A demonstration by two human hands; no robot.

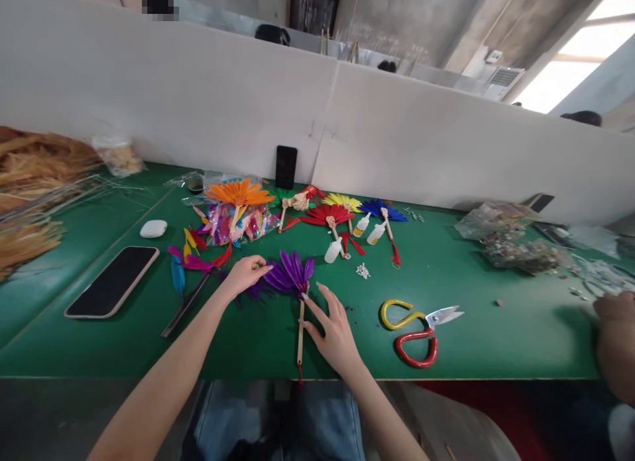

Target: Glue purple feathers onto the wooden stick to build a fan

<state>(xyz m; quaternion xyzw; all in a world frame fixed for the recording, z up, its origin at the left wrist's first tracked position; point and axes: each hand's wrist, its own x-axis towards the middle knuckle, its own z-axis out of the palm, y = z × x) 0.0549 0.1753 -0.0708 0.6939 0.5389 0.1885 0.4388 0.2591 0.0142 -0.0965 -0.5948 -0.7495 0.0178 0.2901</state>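
A small fan of purple feathers (292, 272) on a pale wooden handle (300, 335) lies on the table in front of me, a red cord at the handle's end. My left hand (248, 274) is at the fan's left edge, thumb and fingers pinched at a purple feather. Loose purple feathers (255, 291) lie partly beneath that hand. Fingers apart, my right hand (333, 325) rests beside the handle, a fingertip touching the base of the feathers. Scissors (421, 332) with one yellow and one red handle lie to the right, blades parted.
Finished-looking fans in orange (241, 193), red (328, 215) and blue (384, 211) lie farther back. Small glue bottles (333, 251) stand near white beads (363, 271). At left are a phone (113, 282), tweezers (186, 304) and coloured feathers. Another person's hand (615, 315) is at far right.
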